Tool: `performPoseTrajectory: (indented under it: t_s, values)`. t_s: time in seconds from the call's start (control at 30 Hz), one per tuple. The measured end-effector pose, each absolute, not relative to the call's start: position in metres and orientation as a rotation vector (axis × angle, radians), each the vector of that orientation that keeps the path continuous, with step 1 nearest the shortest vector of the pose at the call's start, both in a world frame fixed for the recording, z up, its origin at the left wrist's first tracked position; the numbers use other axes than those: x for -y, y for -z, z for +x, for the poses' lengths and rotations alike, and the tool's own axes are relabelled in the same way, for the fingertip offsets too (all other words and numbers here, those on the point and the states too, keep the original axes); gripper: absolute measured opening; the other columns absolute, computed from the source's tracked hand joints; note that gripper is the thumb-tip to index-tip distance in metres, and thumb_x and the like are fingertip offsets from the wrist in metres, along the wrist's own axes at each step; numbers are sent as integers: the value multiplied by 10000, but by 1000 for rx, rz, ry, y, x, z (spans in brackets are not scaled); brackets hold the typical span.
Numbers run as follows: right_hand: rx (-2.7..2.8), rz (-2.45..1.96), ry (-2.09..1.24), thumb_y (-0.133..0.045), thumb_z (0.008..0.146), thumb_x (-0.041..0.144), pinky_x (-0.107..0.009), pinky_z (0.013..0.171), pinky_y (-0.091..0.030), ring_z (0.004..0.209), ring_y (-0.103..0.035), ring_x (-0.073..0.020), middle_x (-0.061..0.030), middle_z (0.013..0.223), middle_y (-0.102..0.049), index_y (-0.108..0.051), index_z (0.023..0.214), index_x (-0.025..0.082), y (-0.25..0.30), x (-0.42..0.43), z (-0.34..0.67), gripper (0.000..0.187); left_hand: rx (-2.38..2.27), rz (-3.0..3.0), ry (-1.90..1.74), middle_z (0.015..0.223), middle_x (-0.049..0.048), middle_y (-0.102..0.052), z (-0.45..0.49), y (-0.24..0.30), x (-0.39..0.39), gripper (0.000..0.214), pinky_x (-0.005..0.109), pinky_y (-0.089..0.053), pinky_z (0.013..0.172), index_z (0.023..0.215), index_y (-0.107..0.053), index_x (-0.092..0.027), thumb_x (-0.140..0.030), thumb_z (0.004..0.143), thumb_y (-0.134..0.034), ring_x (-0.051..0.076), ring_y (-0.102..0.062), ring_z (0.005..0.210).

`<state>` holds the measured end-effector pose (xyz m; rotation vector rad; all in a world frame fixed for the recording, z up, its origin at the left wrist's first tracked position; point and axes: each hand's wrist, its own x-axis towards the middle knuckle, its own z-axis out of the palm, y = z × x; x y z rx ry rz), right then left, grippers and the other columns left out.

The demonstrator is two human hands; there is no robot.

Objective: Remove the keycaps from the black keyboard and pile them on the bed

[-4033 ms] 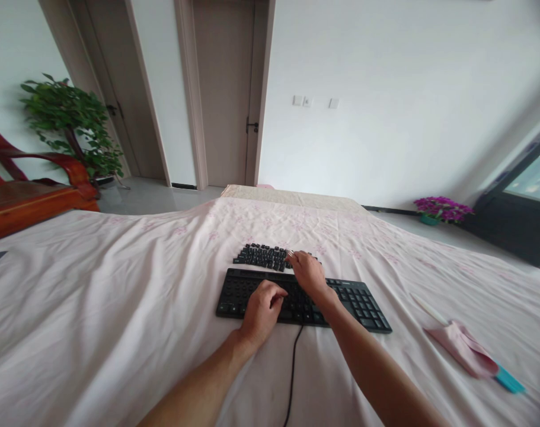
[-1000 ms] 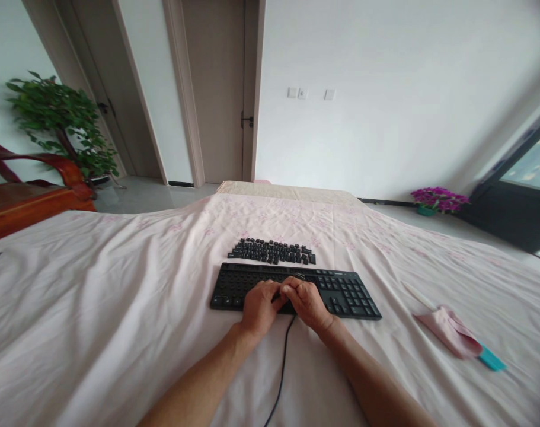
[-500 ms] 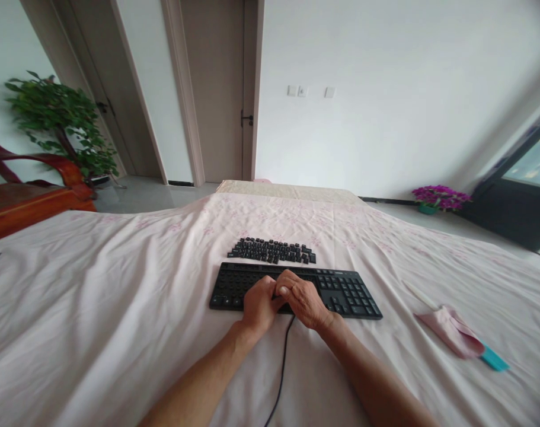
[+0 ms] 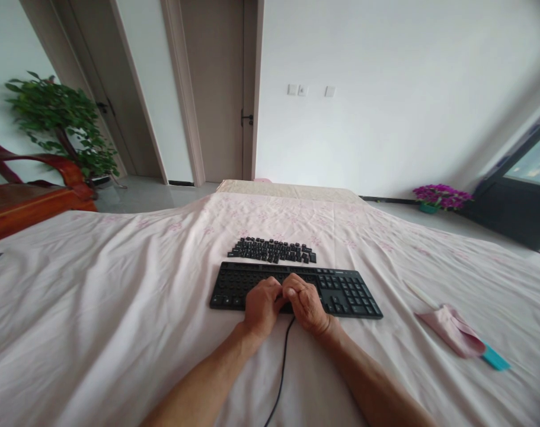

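Observation:
A black keyboard [image 4: 350, 290] lies on the pink sheet [image 4: 118, 296], its cable [image 4: 281, 379] running toward me. Both my hands rest on its near middle, curled and touching each other. My left hand [image 4: 261, 305] has its fingers bent down onto the keys. My right hand [image 4: 306, 303] is pinched shut beside it; what it holds, if anything, is hidden. A row of loose black keycaps [image 4: 272, 250] lies on the sheet just beyond the keyboard.
A pink cloth [image 4: 451, 332] over a teal-handled tool [image 4: 494, 359] lies at the right. A red wooden chair [image 4: 34, 196] and a potted plant [image 4: 60, 121] stand at the left, purple flowers [image 4: 438, 196] at the far right, doors behind.
Four seconds ago my right hand was at the loose keycaps; it has come back to the keyboard beside my left. In the last second both hands only shifted slightly.

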<state>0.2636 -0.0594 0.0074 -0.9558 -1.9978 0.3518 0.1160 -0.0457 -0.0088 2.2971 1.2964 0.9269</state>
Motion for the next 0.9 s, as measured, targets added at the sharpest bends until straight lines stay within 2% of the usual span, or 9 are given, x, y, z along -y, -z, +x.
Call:
performPoseTrajectory:
  t_s: [0.37, 0.5, 0.6, 0.73, 0.9]
  values:
    - [1824, -880, -389, -340, 958, 271, -315, 713, -459, 718, -529, -163, -36, 709, -519, -501, 705, 207, -7, 61, 262, 307, -1179, 2176, -1047, 782, 13, -591, 118, 4, 51, 304, 257, -412, 676, 734, -626, -184, -314, 929, -433, 140, -552, 754]
    - [1778, -889, -383, -350, 959, 283, -322, 694, -466, 731, -544, -174, -55, 740, -549, -565, 751, 197, -8, 61, 261, 311, -1151, 2130, -1065, 844, 3, -613, 115, 5, 48, 101, 249, -426, 713, 873, -636, -195, -255, 865, -555, 142, -563, 792]
    - [1711, -915, -357, -353, 961, 277, -323, 700, -465, 743, -553, -175, -58, 761, -557, -592, 782, 193, -10, 62, 261, 311, -1140, 2130, -1088, 927, 6, -620, 114, 7, 47, 145, 250, -435, 756, 964, -631, -213, -196, 821, -609, 147, -571, 855]
    - [1645, -925, -345, -349, 965, 265, -322, 721, -464, 770, -566, -177, -57, 782, -573, -605, 804, 193, -11, 64, 262, 310, -1153, 2136, -1059, 954, 14, -615, 114, 10, 45, 82, 259, -446, 789, 889, -648, -212, -205, 809, -633, 154, -576, 886]
    - [1603, -964, -302, -328, 968, 271, -336, 752, -464, 786, -571, -183, -65, 795, -578, -600, 792, 188, -12, 65, 266, 334, -1173, 2138, -1072, 893, 10, -628, 115, 10, 46, 36, 269, -443, 792, 817, -627, -199, -198, 792, -652, 164, -577, 878]
